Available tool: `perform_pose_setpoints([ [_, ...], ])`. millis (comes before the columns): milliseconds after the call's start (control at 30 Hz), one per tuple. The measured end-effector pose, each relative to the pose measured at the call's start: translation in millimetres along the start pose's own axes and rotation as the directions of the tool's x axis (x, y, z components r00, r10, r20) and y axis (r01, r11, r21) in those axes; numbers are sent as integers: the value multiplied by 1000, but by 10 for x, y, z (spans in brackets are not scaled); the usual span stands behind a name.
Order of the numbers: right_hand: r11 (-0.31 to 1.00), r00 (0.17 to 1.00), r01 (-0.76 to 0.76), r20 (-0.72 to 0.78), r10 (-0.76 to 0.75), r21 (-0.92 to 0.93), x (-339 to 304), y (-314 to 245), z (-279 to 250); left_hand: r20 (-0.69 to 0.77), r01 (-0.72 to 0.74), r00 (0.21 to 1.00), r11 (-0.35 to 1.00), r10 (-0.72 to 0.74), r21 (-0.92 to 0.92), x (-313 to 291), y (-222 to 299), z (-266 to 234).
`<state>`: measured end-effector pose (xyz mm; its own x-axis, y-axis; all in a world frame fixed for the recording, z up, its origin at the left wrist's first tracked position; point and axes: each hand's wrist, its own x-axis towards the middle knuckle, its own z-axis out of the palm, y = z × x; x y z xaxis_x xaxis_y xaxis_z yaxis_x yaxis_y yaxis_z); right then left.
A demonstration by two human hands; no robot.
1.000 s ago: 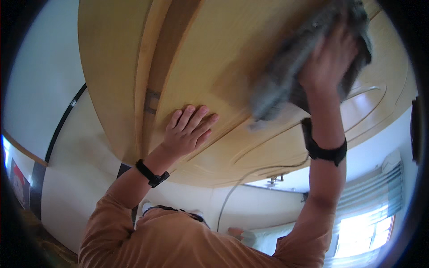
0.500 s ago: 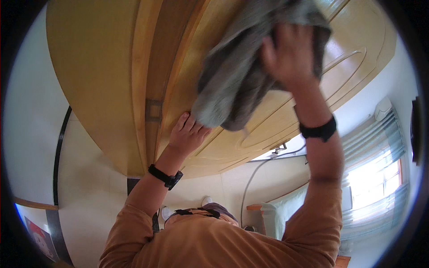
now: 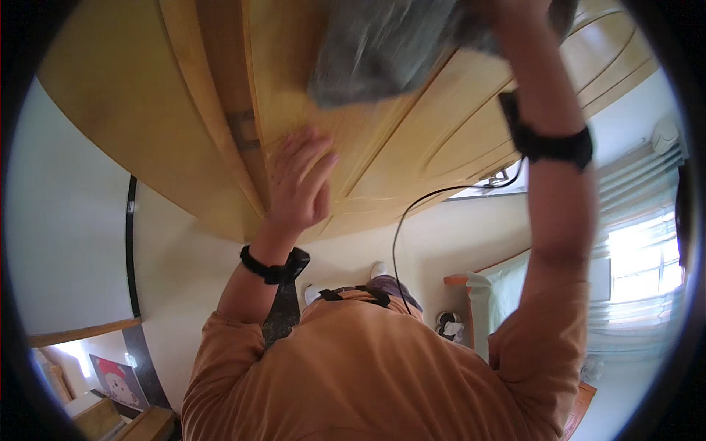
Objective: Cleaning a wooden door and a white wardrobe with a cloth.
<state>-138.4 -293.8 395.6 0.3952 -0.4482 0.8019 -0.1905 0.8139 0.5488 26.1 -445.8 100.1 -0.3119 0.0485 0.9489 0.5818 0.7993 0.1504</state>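
A yellow-brown wooden door (image 3: pixel 397 162) with moulded panels fills the upper part of the view. At the top, my right hand (image 3: pixel 518 9) is on a grey cloth (image 3: pixel 382 59) spread against the door face, and the cloth hangs in loose folds to the left of the hand. The upper edge of the picture cuts off its fingers. Lower down, my left hand (image 3: pixel 298 180) is open near the door's edge, slightly blurred, fingers stretched out and holding nothing. Beside its fingertips is a metal latch plate (image 3: pixel 244 131) set in the door's edge. Both wrists wear black bands.
A door handle (image 3: pixel 500 175) sticks out below my right forearm. A black cable (image 3: pixel 412 204) runs from the right wrist down to my waist. Right of me are a cloth-covered piece of furniture (image 3: pixel 504 298) and a curtained window (image 3: pixel 647 253). A picture (image 3: pixel 118 382) stands lower left.
My right hand and the cloth have moved up toward the top edge. My left hand has come away from the cloth's lower end, its fingers lifting. The whole view has shifted a little.
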Motion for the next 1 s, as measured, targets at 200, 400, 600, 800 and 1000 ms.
perform_pose_setpoints([
  [200,892,932,-137,360,-31,431,-1661,-1294,-906,-53,154,984,959,-171,-237,-572,91,-536],
  [400,747,761,-210,586,-280,630,-3227,-2209,-1648,69,244,969,957,-235,-158,-655,198,-745],
  [600,632,360,-500,806,-470,592,-3435,-2453,-1961,228,264,940,965,-255,-7,-591,317,-975],
  [800,563,423,-672,873,-243,482,-3276,-2049,-1958,261,309,912,949,-316,68,-661,389,-1021],
  [1000,749,706,-518,701,101,414,-2430,-1039,-1389,412,276,864,957,-289,91,-586,494,-752],
])
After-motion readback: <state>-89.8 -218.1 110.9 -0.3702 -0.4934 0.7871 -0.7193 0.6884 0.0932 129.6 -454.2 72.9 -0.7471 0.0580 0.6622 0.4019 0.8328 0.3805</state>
